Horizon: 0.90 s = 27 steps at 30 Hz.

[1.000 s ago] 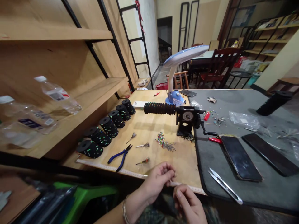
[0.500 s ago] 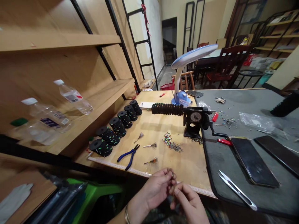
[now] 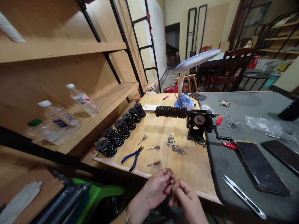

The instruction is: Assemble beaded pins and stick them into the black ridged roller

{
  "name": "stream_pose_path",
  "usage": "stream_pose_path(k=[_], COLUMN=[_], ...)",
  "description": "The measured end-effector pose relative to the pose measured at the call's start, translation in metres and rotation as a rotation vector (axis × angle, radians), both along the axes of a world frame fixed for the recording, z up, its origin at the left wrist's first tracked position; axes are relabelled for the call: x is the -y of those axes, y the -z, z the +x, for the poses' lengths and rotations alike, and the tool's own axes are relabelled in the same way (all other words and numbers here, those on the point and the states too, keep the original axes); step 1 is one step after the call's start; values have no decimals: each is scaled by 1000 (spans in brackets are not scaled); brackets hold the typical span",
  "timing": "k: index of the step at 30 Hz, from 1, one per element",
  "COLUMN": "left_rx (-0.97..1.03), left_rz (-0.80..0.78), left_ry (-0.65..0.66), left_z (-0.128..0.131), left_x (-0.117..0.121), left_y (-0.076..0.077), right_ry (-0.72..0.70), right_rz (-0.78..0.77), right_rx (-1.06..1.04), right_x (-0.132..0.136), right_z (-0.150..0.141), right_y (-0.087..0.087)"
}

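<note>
Silvery glints mark a tiny metal piece [image 3: 171, 175], too small to make out, pinched in the fingertips of the left hand [image 3: 156, 188], which curl almost shut around it. The right hand [image 3: 187, 199] curls just beside it, its fingers nearly touching the left; whether they grip anything is hidden. Both hands hover past the front edge of the wooden workbench [image 3: 187, 168], near the tape measure [image 3: 121, 168] along it. Beyond lie scattered coloured pins [image 3: 174, 147], blue-handled pliers [image 3: 132, 158] and a crank winder [image 3: 198, 123] holding a black bristled coil [image 3: 171, 112]; thread snips [image 3: 244, 196] rest on the grey mat [image 3: 233, 105].
</note>
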<state>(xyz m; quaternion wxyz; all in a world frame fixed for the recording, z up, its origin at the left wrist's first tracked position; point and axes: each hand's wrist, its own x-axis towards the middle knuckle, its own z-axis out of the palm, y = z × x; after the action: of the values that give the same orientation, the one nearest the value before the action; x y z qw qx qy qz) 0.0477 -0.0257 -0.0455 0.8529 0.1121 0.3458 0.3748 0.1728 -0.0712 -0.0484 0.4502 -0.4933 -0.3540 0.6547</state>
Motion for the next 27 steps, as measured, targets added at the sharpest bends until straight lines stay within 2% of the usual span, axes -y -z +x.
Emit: stream_pose_path(k=[11, 27], left_rx=[-27, -18], left_rz=[-19, 11], left_ry=[-29, -18], left_z=[1, 1], left_x=[-1, 0], left_y=[0, 1], right_ry=[-20, -14], right_rz=[32, 1], right_rx=[-32, -28], right_x=[-2, -2], right_z=[1, 2], right_y=[5, 11])
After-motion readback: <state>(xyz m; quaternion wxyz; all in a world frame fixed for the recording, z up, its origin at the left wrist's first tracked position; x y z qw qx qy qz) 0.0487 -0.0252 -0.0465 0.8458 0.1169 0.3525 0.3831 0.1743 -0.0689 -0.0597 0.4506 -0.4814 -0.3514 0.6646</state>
